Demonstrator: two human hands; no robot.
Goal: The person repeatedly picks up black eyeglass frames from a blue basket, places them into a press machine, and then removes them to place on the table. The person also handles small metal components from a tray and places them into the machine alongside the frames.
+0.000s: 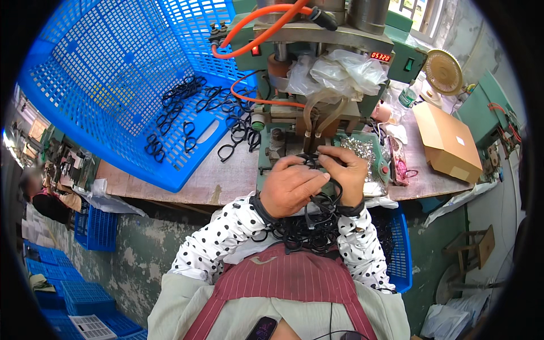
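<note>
Head view: black frames [184, 89] in blue basket [127, 56]

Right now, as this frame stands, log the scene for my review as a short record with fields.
Left hand: fingertips at a black eyeglass frame, grip partly hidden
Right hand: at the same frame, grip partly hidden
Station: green machine with orange hoses
Below hands: heap of similar black frames
Left side: large blue basket, black frames inside
Right side: small shiny parts, cardboard box
</note>
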